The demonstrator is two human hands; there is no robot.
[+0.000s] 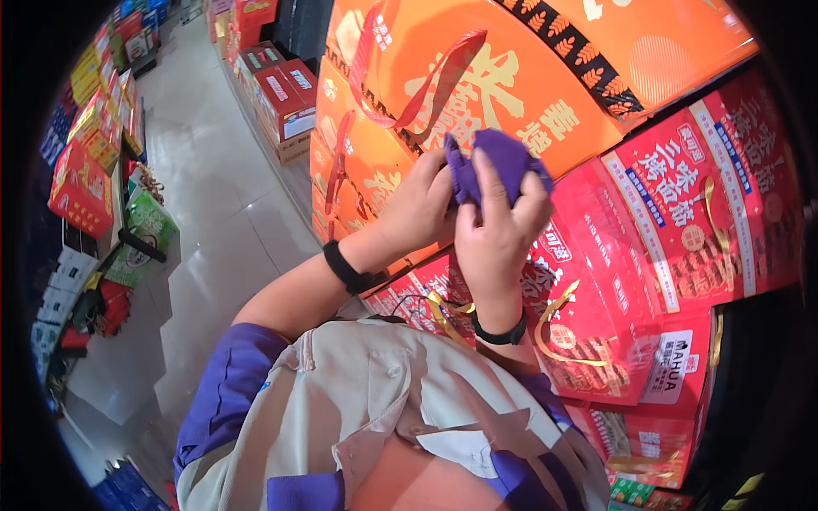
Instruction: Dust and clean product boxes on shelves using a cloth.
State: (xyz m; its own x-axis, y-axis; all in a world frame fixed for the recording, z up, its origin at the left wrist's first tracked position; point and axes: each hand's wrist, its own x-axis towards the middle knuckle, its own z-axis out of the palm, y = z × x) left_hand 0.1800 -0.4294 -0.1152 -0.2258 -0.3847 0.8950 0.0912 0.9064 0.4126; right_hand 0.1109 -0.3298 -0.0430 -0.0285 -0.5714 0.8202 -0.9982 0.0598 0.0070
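Both my hands hold a bunched purple cloth [501, 163] above the orange gift boxes, near the middle of the view. My left hand [425, 201] grips its left edge, fingers partly hidden behind the fabric. My right hand [501, 236] presses on the cloth from the near side, with the fingers spread over it. Behind the cloth lies an orange gift box [575, 121] with a red ribbon handle [441, 83]. Red gift boxes [645, 191] with gold ribbon handles sit to the right and below my hands. A black band circles each wrist.
Several orange boxes are stacked at the left side of the display. Dark red cartons [284, 96] stand beyond them on the floor. A tiled aisle [211, 211] runs along the left, with shelves of packaged goods [89, 179] and a green bag [140, 239] past it.
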